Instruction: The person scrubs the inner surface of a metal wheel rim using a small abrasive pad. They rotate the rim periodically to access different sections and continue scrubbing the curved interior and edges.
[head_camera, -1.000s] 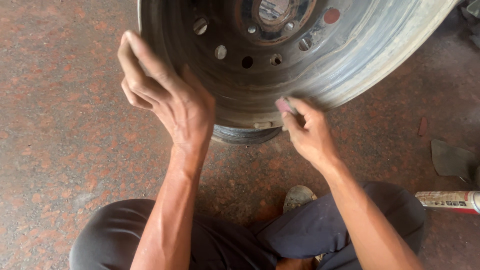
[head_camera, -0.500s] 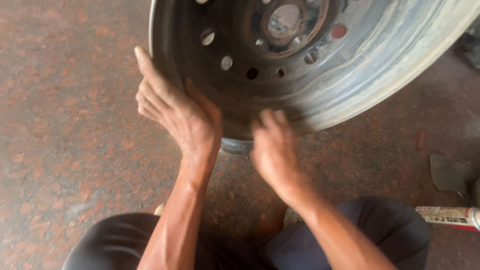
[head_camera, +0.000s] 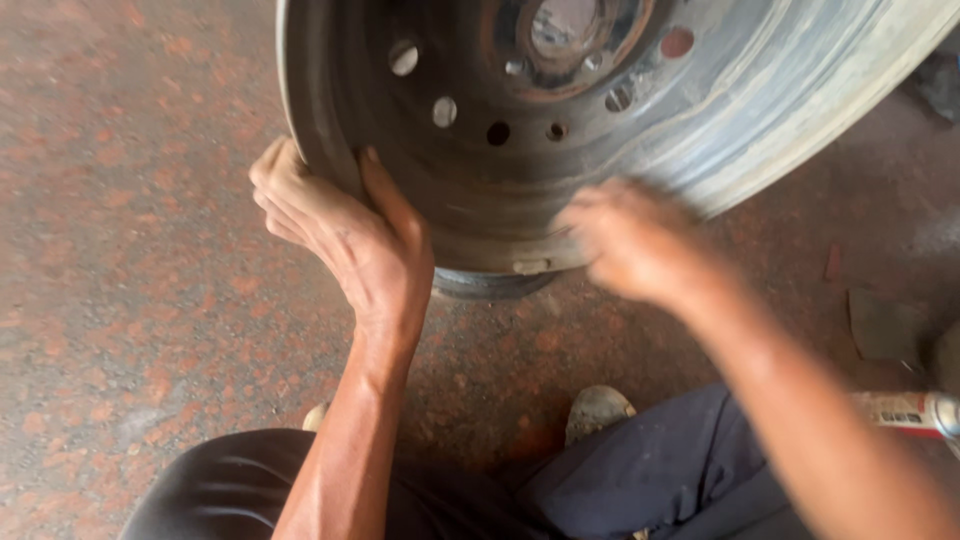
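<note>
Gripping the rim edge of the steel wheel rim (head_camera: 600, 130), the left hand (head_camera: 345, 245) has its fingers wrapped round the outer lip and its thumb pressed flat on the inner face, so the wheel stands tilted on the speckled red floor (head_camera: 120, 300), just beyond the fingertips. The right hand (head_camera: 635, 240) is blurred with motion against the lower barrel of the rim, beside a small pale tab (head_camera: 530, 266) fixed at the rim's bottom edge; I cannot tell how far its fingers are curled or whether they hold anything.

To do this well, I judge the left hand should keep the rim from rolling or tipping while the right works, with the thumb clear of the patch being rubbed, and the strokes kept short and close to the tab.

Against half a second ago, the left hand has closed from a flatter, open-fingered brace into a firm clasp on the lip. The right hand has moved out to the right along the barrel. The wheel sits nearer and fills more of the view. A spray can (head_camera: 905, 412) lies by the person's right knee.
</note>
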